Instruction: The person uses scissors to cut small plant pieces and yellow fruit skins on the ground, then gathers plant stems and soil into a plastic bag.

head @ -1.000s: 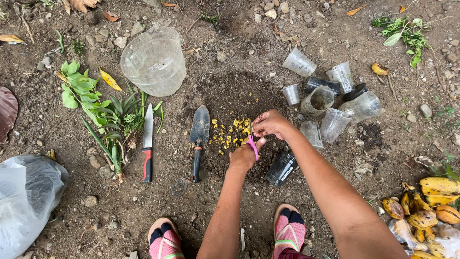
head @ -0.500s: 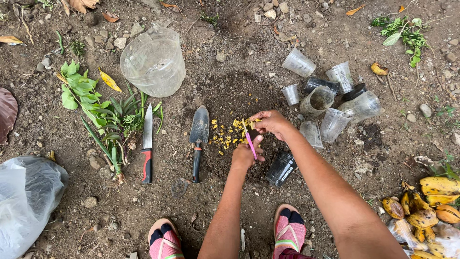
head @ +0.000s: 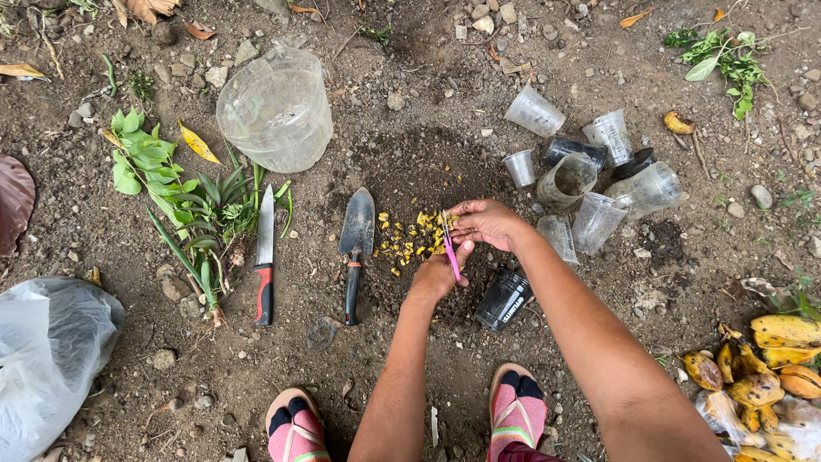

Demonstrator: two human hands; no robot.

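Observation:
My left hand is closed around a thin pink-handled cutting tool whose blade points up toward my right hand. My right hand pinches a small yellow piece at its fingertips, right against the blade. Both hands hover over dark loose soil, just right of a pile of several small yellow cut pieces. A black-handled garden trowel lies left of the pile. A knife with a red and black handle lies further left.
A black cup lies on its side below my hands. Several clear plastic cups sit at the right, a clear tub at the upper left. Uprooted green plants, a plastic bag, banana peels and my sandalled feet surround the spot.
The pink tool has swung from a slant to nearly upright against my right fingertips. Both hands stay over the same patch beside the yellow pile.

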